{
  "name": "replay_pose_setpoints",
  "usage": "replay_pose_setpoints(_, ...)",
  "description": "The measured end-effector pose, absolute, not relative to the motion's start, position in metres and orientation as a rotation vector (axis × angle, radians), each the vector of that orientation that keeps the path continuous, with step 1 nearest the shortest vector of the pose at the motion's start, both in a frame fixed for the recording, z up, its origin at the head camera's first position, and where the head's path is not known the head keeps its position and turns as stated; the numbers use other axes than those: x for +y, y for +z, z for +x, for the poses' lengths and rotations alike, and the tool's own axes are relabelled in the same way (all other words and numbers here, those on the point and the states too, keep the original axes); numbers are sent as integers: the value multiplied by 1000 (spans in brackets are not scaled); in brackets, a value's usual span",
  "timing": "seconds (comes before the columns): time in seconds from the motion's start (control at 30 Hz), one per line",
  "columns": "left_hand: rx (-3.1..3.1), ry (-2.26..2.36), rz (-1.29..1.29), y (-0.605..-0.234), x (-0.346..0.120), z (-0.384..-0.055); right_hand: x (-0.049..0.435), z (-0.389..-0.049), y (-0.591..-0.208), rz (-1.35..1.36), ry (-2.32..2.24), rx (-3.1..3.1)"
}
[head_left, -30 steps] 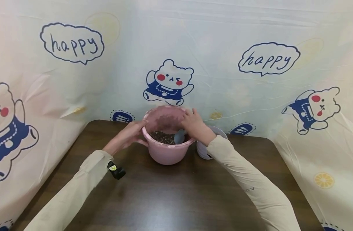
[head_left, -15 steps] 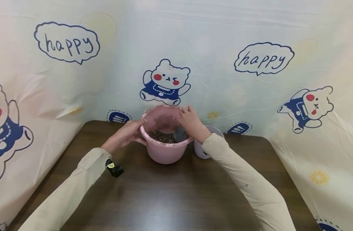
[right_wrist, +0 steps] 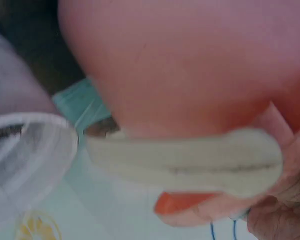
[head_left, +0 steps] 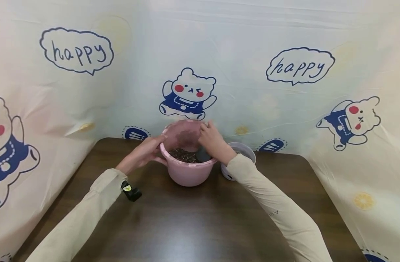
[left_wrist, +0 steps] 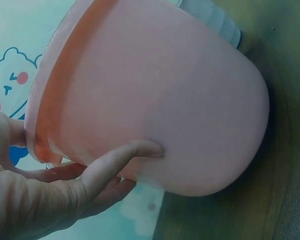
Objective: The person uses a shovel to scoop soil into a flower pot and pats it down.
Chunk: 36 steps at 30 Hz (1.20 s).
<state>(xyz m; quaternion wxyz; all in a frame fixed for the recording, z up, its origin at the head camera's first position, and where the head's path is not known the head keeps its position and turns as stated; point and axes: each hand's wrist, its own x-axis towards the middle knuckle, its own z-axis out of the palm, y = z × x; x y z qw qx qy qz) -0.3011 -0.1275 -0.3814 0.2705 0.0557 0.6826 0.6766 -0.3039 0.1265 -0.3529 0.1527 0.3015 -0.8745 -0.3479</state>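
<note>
A pink bucket (head_left: 189, 175) stands on the table with dark soil (head_left: 183, 155) in it. My left hand (head_left: 142, 153) grips it at the left rim; in the left wrist view the thumb (left_wrist: 147, 148) presses the outer wall while other fingers go behind it. Over the right rim, my right hand (head_left: 213, 140) holds a small trowel (head_left: 203, 154), its grey blade low in the soil and partly covered by the hand. A pale handle (right_wrist: 185, 162) runs out from the right hand in the right wrist view.
A whitish pot (head_left: 247, 150) stands close to the bucket's right, partly behind my right forearm; dark bits show inside its rim (right_wrist: 72, 135). The brown wooden table (head_left: 186, 222) ends at a printed cloth backdrop (head_left: 239, 109) behind and at both sides.
My right hand has moved slightly left over the bucket, and the trowel's blade has turned and sits darker and more covered. My left hand keeps its hold on the bucket.
</note>
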Motion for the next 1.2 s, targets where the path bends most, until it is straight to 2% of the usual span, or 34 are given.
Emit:
replay_pose_setpoints(0.3,1828,1836,166,-384,-125,-300,141,-307,-356,936,-775,-2582)
replay_pose_setpoints(0.77,1865,1829,145,-382,-122,-303,145,-311,-350,989,-665,-2686)
replay_pose_setpoints(1.2,1864,1831,117,-384,-123,-301,154,-315,-353,1021,-224,-2853)
